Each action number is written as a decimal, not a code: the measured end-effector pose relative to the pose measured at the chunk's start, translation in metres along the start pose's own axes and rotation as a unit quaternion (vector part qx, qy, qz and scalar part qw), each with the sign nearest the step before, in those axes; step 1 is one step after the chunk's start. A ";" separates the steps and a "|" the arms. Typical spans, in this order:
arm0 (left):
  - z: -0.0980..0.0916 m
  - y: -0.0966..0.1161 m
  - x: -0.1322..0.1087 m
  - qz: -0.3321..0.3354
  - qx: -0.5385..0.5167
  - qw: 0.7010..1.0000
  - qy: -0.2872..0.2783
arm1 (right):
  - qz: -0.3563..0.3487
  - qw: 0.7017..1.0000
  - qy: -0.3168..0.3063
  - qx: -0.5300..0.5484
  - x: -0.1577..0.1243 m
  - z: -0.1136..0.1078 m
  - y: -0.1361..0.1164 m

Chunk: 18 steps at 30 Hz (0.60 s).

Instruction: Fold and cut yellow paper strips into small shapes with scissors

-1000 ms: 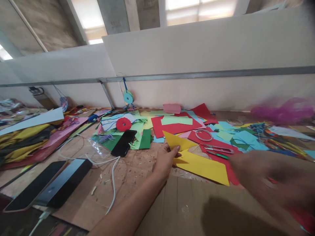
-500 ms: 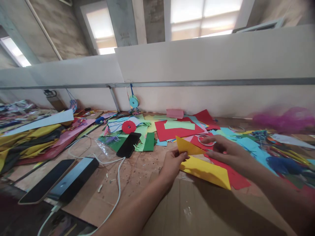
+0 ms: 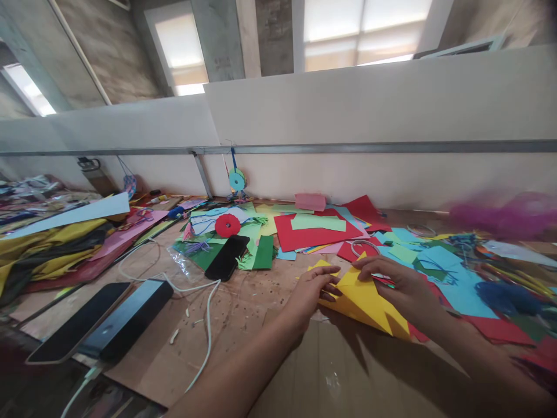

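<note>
A folded yellow paper sheet [image 3: 365, 302] lies on the wooden table [image 3: 243, 302] in front of me. My left hand [image 3: 311, 288] pinches its left edge, fingers closed on the paper. My right hand [image 3: 398, 284] presses down on the sheet's upper right part, fingers curled over it. Both hands meet at the paper near the table's middle.
Red, green and blue paper sheets [image 3: 317, 229] are scattered behind the hands. A black phone [image 3: 227, 257] lies on green paper, with a red paper disc [image 3: 227, 225] beside it. Two dark devices [image 3: 104, 319] with a white cable [image 3: 204, 331] lie at left. Pink fluff [image 3: 505, 212] sits at right.
My right hand came in from the right and settled on the yellow paper. The raised yellow flap has been folded down flat, and my left hand shifted slightly right along the edge.
</note>
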<state>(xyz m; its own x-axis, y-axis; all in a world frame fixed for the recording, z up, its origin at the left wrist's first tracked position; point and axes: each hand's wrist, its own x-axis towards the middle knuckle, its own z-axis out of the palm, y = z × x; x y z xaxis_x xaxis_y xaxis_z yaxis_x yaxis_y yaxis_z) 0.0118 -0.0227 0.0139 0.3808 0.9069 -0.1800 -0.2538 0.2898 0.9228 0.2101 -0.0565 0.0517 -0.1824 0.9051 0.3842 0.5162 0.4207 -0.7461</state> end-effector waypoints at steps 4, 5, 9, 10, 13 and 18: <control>0.002 0.003 -0.008 -0.069 0.022 0.997 -0.036 | -0.015 1.000 -0.022 -0.007 -0.002 0.002 0.003; 0.003 0.003 -0.009 -0.073 0.021 0.996 -0.038 | -0.021 1.000 -0.021 -0.011 -0.002 0.003 0.005; 0.000 -0.001 -0.004 -0.039 -0.010 0.999 -0.018 | -0.063 0.997 0.003 -0.032 -0.001 0.004 0.009; -0.001 -0.002 -0.002 -0.029 -0.016 0.999 -0.008 | -0.069 0.997 0.002 -0.033 0.000 0.004 0.011; -0.003 -0.003 0.001 -0.008 -0.027 0.999 0.017 | -0.061 0.998 -0.027 -0.012 -0.001 0.007 0.015; 0.000 -0.001 -0.003 -0.017 -0.052 0.998 0.008 | 0.039 0.998 -0.046 0.012 -0.004 0.010 0.018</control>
<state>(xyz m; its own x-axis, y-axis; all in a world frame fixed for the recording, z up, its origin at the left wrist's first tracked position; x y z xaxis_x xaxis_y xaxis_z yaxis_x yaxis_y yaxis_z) 0.0105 -0.0258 0.0138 0.3771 0.9003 -0.2174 -0.3314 0.3503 0.8760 0.2120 -0.0516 0.0315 -0.2188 0.9365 0.2739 0.5124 0.3492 -0.7846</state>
